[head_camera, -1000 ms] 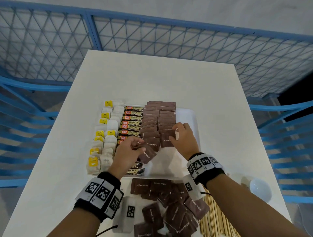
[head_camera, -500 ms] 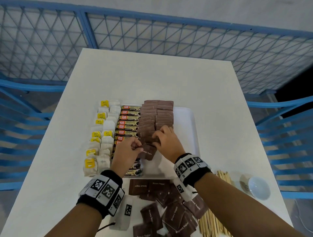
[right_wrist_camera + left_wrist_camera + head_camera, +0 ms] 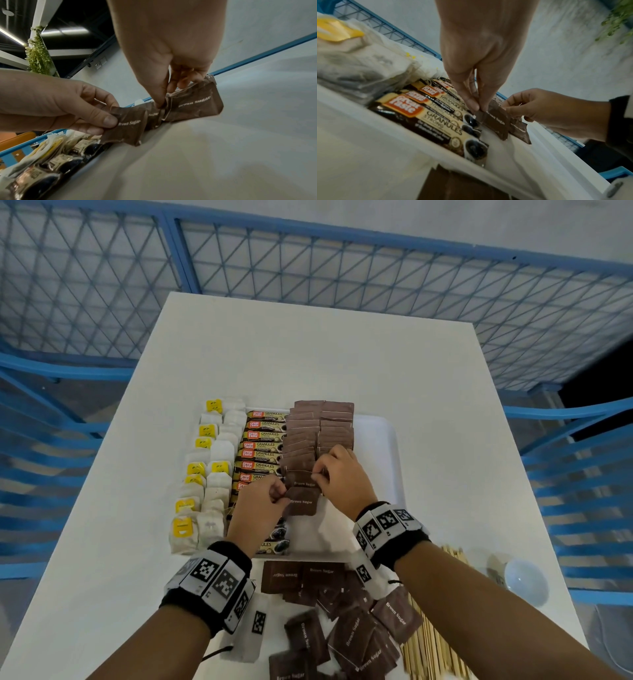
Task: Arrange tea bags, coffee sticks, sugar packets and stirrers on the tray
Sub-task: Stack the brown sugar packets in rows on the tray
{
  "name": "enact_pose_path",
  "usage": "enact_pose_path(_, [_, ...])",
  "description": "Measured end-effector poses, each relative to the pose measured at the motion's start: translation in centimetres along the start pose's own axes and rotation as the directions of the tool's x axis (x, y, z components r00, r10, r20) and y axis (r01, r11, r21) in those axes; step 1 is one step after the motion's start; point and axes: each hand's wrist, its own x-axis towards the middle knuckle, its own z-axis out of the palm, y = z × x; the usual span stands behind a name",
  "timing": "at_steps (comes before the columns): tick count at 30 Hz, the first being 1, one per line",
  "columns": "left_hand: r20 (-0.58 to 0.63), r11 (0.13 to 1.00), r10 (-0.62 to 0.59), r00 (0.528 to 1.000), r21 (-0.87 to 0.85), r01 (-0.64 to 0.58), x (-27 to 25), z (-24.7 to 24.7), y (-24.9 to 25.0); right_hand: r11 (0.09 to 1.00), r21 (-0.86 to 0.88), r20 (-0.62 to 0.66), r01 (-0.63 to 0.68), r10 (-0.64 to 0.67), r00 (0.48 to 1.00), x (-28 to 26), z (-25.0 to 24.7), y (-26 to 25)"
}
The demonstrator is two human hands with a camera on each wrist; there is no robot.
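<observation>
A white tray [image 3: 380, 446] holds tea bags [image 3: 209, 474] at its left, coffee sticks [image 3: 262, 445] in the middle and two rows of brown sugar packets [image 3: 318, 429]. My left hand [image 3: 270, 498] pinches the left edge of a brown sugar packet [image 3: 303, 502] at the near end of the left row. That same packet [image 3: 496, 122] hangs from the thumb and finger in the left wrist view. My right hand [image 3: 325, 474] pinches the packet [image 3: 303, 481] just behind it, seen in the right wrist view as a creased packet [image 3: 193, 105].
Loose brown sugar packets [image 3: 346, 621] lie in a heap on the white table [image 3: 308, 357] near me. Wooden stirrers [image 3: 431, 645] lie at the right of the heap. A small white bowl [image 3: 524, 580] sits at the near right. Blue chairs and a mesh fence surround the table.
My right hand has moved left from the right row to the left row's near end. My left hand carried its packet forward to that row's end.
</observation>
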Motion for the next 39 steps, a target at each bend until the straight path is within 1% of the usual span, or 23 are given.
enact_pose_path(3, [-0.023, 1.000, 0.021, 1.000, 0.003, -0.021, 0.3, 0.2, 0.1, 1.000, 0.015, -0.020, -0.007, 0.007, 1.000, 0.2, -0.2, 0.1])
enact_pose_path(8, [-0.066, 0.999, 0.009, 0.998, 0.048, -0.005, 0.7, 0.6, 0.1, 0.999, 0.040, -0.039, 0.009, -0.007, 0.999, 0.1, -0.4, 0.1])
enact_pose_path(12, [-0.092, 0.996, 0.013, 0.996, 0.084, -0.005, 0.4, 0.5, 0.2, 0.991, 0.114, -0.073, 0.067, -0.059, 0.996, -0.7, -1.3, -0.2])
enact_pose_path(15, [-0.100, 0.991, 0.066, 0.993, 0.126, -0.053, -0.5, 0.0, 0.2, 0.979, 0.164, -0.039, 0.119, -0.114, 0.993, -2.7, -2.5, -0.7])
enact_pose_path(17, [-0.062, 0.985, 0.123, 0.990, 0.125, -0.115, -1.7, -0.5, 0.1, 0.971, 0.183, 0.012, 0.156, -0.161, 0.987, -4.7, -3.4, -1.1])
enact_pose_path(18, [-0.026, 0.981, 0.156, 0.987, 0.121, -0.152, -2.5, -0.8, 0.1, 0.970, 0.178, 0.060, 0.164, -0.177, 0.982, -5.8, -3.8, -1.2])
enact_pose_path(20, [0.079, 0.967, 0.213, 0.974, 0.123, -0.221, -4.4, -1.1, 0.0, 0.979, 0.121, 0.200, 0.166, -0.188, 0.962, -8.1, -4.1, -1.1])
enact_pose_path(22, [0.199, 0.948, 0.242, 0.950, 0.161, -0.276, -6.6, -1.1, -0.2, 0.982, 0.032, 0.318, 0.183, -0.184, 0.930, -10.4, -3.8, -0.8])
enact_pose_path(24, [0.302, 0.914, 0.261, 0.917, 0.229, -0.336, -8.7, -0.8, -0.7, 0.980, -0.031, 0.412, 0.199, -0.169, 0.895, -12.4, -3.3, -0.8])
enact_pose_path(26, [0.384, 0.867, 0.279, 0.880, 0.293, -0.402, -10.1, -0.1, -1.4, 0.964, -0.080, 0.472, 0.253, -0.187, 0.862, -13.7, -2.6, -1.1])
enact_pose_path(28, [0.441, 0.820, 0.256, 0.860, 0.373, -0.435, -10.9, 0.7, -2.1, 0.934, -0.139, 0.484, 0.329, -0.226, 0.845, -14.4, -1.6, -1.5])
enact_pose_path(29, [0.444, 0.806, 0.231, 0.866, 0.410, -0.426, -11.2, 1.1, -2.4, 0.918, -0.181, 0.488, 0.353, -0.228, 0.843, -14.5, -1.0, -1.7])
enact_pose_path(30, [0.437, 0.804, 0.215, 0.873, 0.428, -0.412, -11.4, 1.5, -2.6, 0.903, -0.227, 0.485, 0.366, -0.221, 0.846, -14.6, -0.5, -1.8])
enact_pose_path(33, [0.370, 0.849, 0.197, 0.908, 0.399, -0.347, -11.5, 2.0, -3.1, 0.867, -0.329, 0.429, 0.375, -0.217, 0.877, -14.7, 1.1, -1.8])
enact_pose_path(35, [0.366, 0.823, 0.226, 0.903, 0.423, -0.378, -11.4, 1.8, -3.0, 0.843, -0.362, 0.383, 0.399, -0.256, 0.888, -14.9, 1.6, -1.6])
enact_pose_path(38, [0.377, 0.765, 0.235, 0.896, 0.497, -0.410, -11.5, 1.5, -2.5, 0.787, -0.397, 0.370, 0.472, -0.334, 0.867, -14.8, 2.2, -1.2])
enact_pose_path(39, [0.376, 0.753, 0.258, 0.890, 0.499, -0.429, -11.5, 1.5, -2.6, 0.767, -0.409, 0.366, 0.494, -0.358, 0.859, -14.7, 2.2, -1.2])
